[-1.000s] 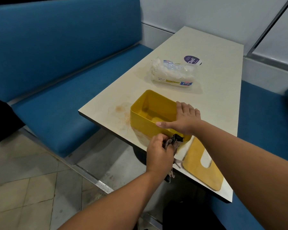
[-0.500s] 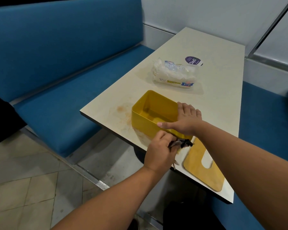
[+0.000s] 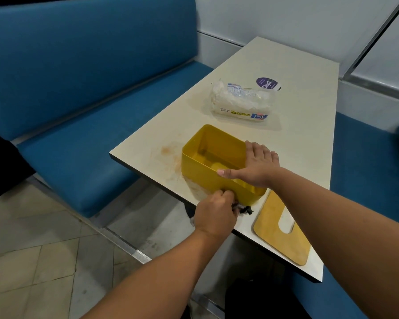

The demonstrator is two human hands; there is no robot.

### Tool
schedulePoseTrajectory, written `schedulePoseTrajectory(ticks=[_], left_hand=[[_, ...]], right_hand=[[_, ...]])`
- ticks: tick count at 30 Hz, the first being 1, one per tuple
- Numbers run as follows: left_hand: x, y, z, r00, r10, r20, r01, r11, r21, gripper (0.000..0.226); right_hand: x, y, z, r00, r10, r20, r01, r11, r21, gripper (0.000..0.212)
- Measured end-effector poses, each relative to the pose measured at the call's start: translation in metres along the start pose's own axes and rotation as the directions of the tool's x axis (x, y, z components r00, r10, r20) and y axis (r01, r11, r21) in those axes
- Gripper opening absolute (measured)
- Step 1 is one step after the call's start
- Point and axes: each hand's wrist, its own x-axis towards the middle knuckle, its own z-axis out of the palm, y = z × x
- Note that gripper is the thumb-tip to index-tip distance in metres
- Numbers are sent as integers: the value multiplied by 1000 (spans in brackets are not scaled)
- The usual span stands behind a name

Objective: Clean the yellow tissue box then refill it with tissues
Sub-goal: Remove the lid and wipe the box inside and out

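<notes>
Mid-frame, my left hand (image 3: 214, 212) clutches a rag (image 3: 244, 209) against the empty yellow box (image 3: 200, 171), my right hand (image 3: 255, 168) gripping its rim; the tissue pack (image 3: 242, 102) waits unopened-looking above, lid (image 3: 282, 229) off.

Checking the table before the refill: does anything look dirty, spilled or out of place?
Yes. Orange-brown stains smear the table just left of the yellow tissue box. The box's lid lies off, flat near the table's front edge.
</notes>
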Motion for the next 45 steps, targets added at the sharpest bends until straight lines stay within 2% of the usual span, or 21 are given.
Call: schedulePoseTrajectory(ticks=[5, 9, 11, 13, 16, 18, 20, 22, 24, 26, 28, 30, 32, 33, 34, 36, 39, 41, 43, 44, 45], left_hand=[[10, -14, -14, 998, 36, -52, -35, 999, 22, 23], [25, -47, -46, 971, -212, -108, 217, 975, 39, 8], [28, -58, -53, 954, -257, -154, 261, 965, 6, 5], [26, -50, -48, 977, -184, -109, 183, 983, -20, 7], [13, -22, -29, 998, 57, -8, -57, 998, -33, 12], [10, -17, -22, 990, 139, -30, -140, 990, -27, 21], [16, -26, -28, 996, 58, -75, -59, 998, -9, 15], [25, -47, -43, 979, -176, -99, 173, 984, -37, 5], [32, -72, -61, 905, -391, -169, 376, 920, -111, 6], [35, -85, -73, 800, -565, -200, 492, 810, -320, 19], [37, -83, -77, 704, -698, -131, 552, 654, -518, 20], [40, -74, -70, 642, -767, -16, 580, 499, -645, 11], [41, -60, -60, 563, -817, 125, 578, 281, -766, 11], [40, -54, -54, 541, -824, 172, 580, 217, -786, 13], [37, -48, -49, 539, -820, 194, 598, 211, -773, 14], [33, -34, -42, 580, -790, 199, 616, 266, -742, 15], [34, -20, -45, 666, -742, 80, 488, 352, -799, 18], [39, -20, -46, 622, -781, 61, 469, 309, -827, 18], [42, -22, -44, 520, -845, 125, 526, 202, -826, 18], [43, -23, -43, 490, -861, 139, 554, 184, -812, 18], [43, -22, -43, 492, -862, 122, 560, 207, -802, 18]], right_hand=[[0, 0, -1, 1000, -2, 2, 2, 1000, 1, 139], [0, 1, 0, 1000, -8, 4, 8, 1000, 7, 138], [0, 1, 0, 1000, -5, 5, 5, 1000, 7, 137], [1, 1, 0, 1000, -8, 4, 8, 1000, 3, 137], [2, 0, 1, 1000, -6, 1, 6, 1000, -3, 139], [2, 1, 1, 1000, -5, 0, 5, 1000, -5, 139], [2, 1, 0, 1000, -5, 3, 5, 1000, -9, 138], [2, 2, 0, 1000, -7, 3, 7, 1000, -15, 136], [2, 1, 0, 1000, -9, -1, 9, 1000, -18, 134], [3, 2, 2, 1000, -4, -5, 4, 1000, -14, 134], [4, 2, 2, 1000, -2, -2, 2, 1000, -11, 135], [4, 2, 2, 1000, -3, 3, 3, 1000, -11, 135], [3, 2, 1, 1000, -3, 11, 3, 1000, -10, 135], [2, 1, 1, 1000, -2, 13, 2, 1000, -10, 135], [2, 1, 0, 1000, -3, 13, 3, 1000, -12, 135], [1, 1, 0, 1000, -5, 11, 5, 1000, -16, 135], [3, 1, 1, 1000, 3, 6, -3, 1000, -18, 135], [3, 1, 1, 1000, 5, 5, -5, 1000, -17, 136], [3, 1, 1, 1000, -1, 3, 1, 1000, -21, 135], [3, 1, 1, 1000, -3, 1, 3, 1000, -24, 135], [3, 1, 1, 1000, -2, 1, 2, 1000, -28, 135]])
